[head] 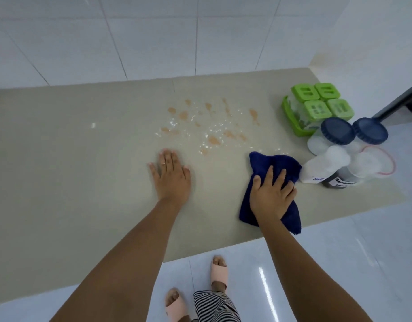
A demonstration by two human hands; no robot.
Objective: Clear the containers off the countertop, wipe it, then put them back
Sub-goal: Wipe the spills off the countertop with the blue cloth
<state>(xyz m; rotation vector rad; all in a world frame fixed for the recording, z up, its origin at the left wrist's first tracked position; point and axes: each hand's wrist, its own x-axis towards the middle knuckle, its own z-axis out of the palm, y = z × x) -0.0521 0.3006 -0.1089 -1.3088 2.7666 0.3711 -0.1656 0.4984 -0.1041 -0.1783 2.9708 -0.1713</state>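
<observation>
Right of the cloth, lidded containers crowd the countertop.

Your countertop carries brown stains and white specks mid-surface, a blue cloth nearer you, and at its right end green-lidded tubs, blue-lidded jars and white-capped bottles.
</observation>
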